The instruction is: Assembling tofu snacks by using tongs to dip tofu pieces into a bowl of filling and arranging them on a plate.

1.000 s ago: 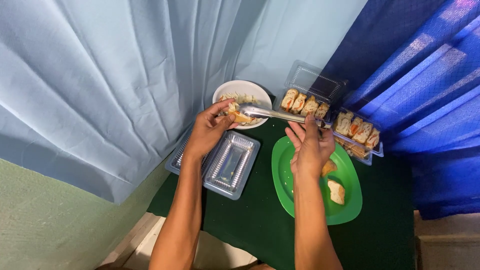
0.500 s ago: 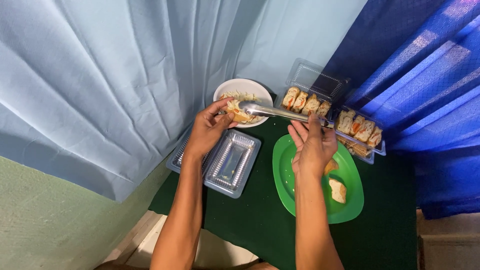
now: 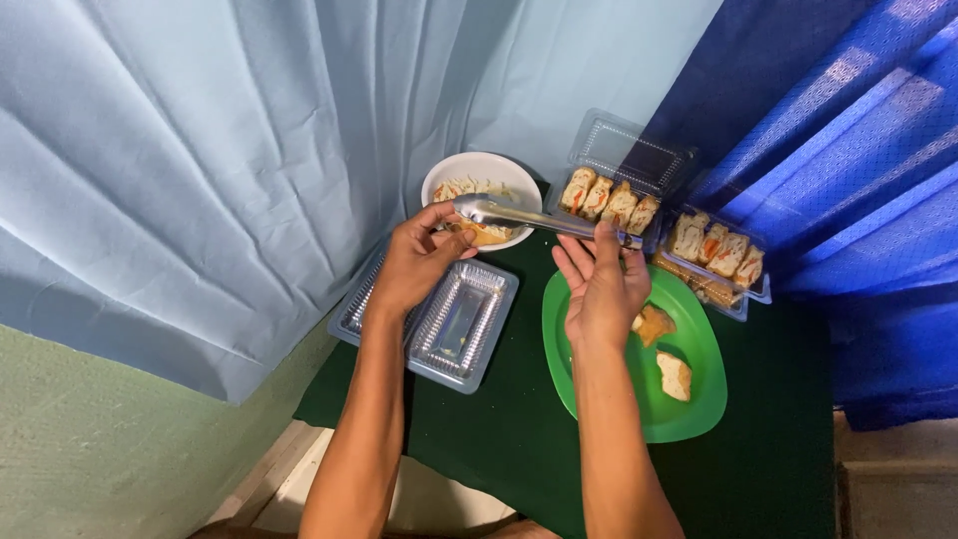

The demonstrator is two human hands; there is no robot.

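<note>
Right hand [image 3: 599,289] pinches metal tongs [image 3: 529,217] over the white bowl [image 3: 484,172]; left hand [image 3: 419,262] pinches a filled roll [image 3: 484,235]. Two clear boxes [image 3: 614,205] packed at the table's far edge, empty clear tray [image 3: 461,321] unfilled.

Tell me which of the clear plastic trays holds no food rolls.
The clear tray below the left hand, beside the green plate. It holds no rolls, while the two trays by the blue curtain hold rows of them.

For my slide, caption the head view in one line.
Right hand holds metal tongs to a food piece held by the left hand over a white bowl, beside a green plate.
</note>
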